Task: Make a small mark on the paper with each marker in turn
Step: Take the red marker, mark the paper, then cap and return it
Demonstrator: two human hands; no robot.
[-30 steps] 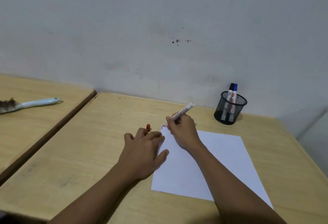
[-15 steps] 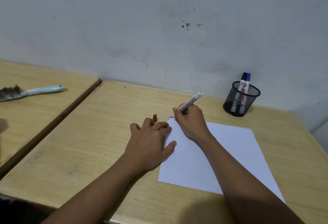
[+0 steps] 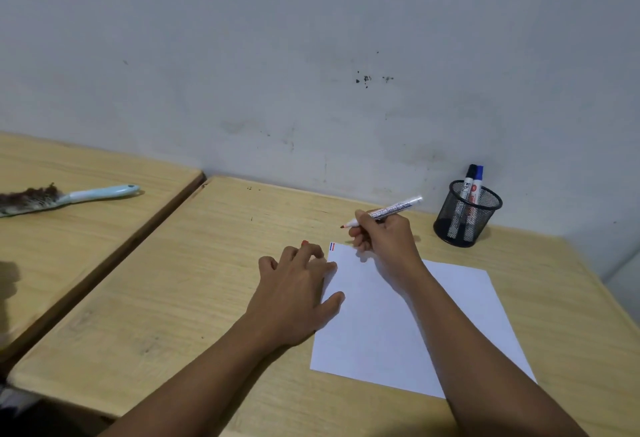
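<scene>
A white sheet of paper [image 3: 408, 319] lies on the wooden desk [image 3: 194, 291]. Its far left corner carries short blue and red marks [image 3: 332, 246]. My right hand [image 3: 384, 235] grips an uncapped white marker with a red tip [image 3: 394, 209], held just above and beyond that corner, tip pointing left and off the paper. My left hand [image 3: 298, 291] rests on the paper's left edge, its fingers curled over a red marker cap [image 3: 304, 243] whose end sticks out. A black mesh cup [image 3: 465, 216] holds a black marker [image 3: 470, 178] and a blue marker [image 3: 479, 180].
The wall runs close behind the desk. A second desk [image 3: 69, 235] stands to the left across a narrow gap, with a light-blue-handled brush [image 3: 86, 194] lying on it. The desk's right edge falls away past the cup.
My right hand has lifted the marker tip off the paper corner, and a red mark now shows beside the blue one. The left hand stays in place; the camera shifted a little.
</scene>
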